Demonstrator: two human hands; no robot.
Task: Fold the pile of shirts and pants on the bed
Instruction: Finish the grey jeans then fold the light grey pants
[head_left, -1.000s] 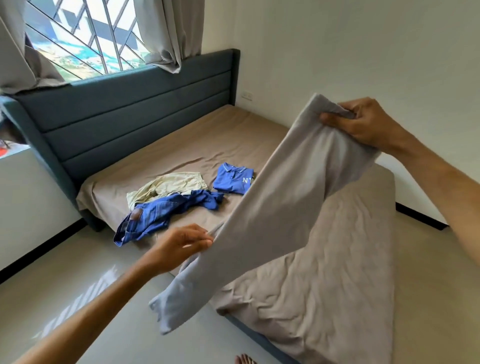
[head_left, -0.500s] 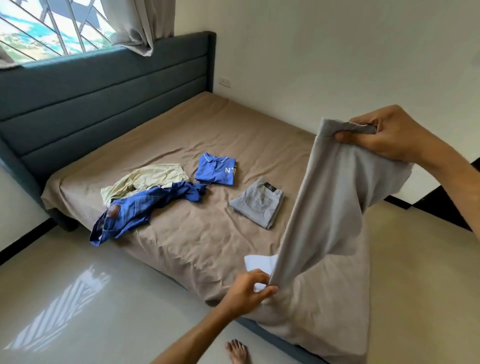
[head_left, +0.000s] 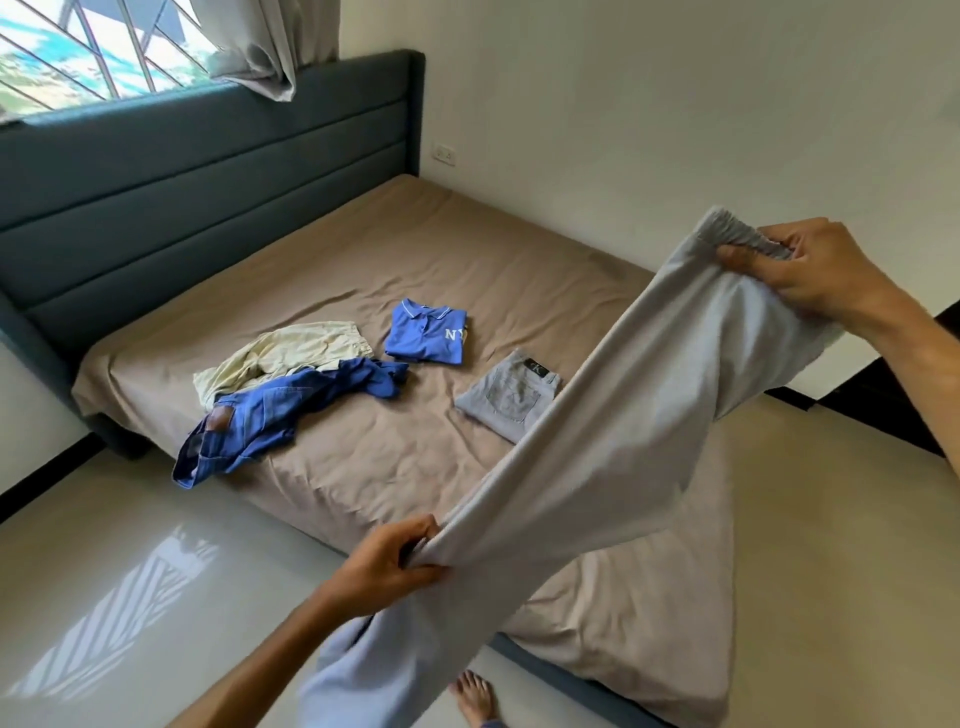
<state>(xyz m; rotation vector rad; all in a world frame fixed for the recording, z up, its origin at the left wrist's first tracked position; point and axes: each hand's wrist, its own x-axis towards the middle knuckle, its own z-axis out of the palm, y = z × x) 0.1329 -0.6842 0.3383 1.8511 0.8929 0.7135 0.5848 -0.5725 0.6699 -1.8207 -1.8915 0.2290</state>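
My left hand (head_left: 387, 564) pinches the grey pants (head_left: 587, 447) low on the leg, my right hand (head_left: 810, 273) grips the waistband; held above the bed (head_left: 363, 457), they look light, limp and sagging; beyond, jeans (head_left: 270, 415) await.

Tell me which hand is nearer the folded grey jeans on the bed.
Right, though only by a little. The right hand holds the light grey pants at the waistband, up and right of the folded grey jeans; the left hand grips them lower, nearer the camera.
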